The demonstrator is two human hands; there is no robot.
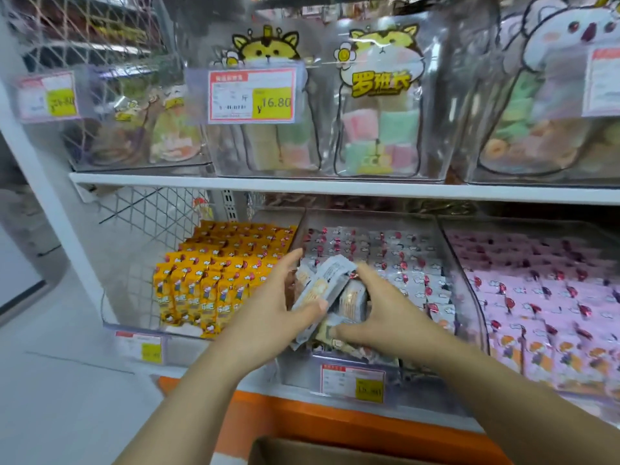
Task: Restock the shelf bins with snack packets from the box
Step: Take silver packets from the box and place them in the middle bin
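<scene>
red-and-yellow price tag [252, 95] up top, wire mesh panel [151, 209] at left, orange base strip [335, 422] low down

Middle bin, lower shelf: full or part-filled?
Part-filled: rows of silver packets fill the bin at back and right; left hand and right hand hold a bundle over its looser front-left corner.

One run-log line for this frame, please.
phase: bundle held over middle bin | left hand: grips white packets | right hand: grips same bundle | box: bottom edge of view
</scene>
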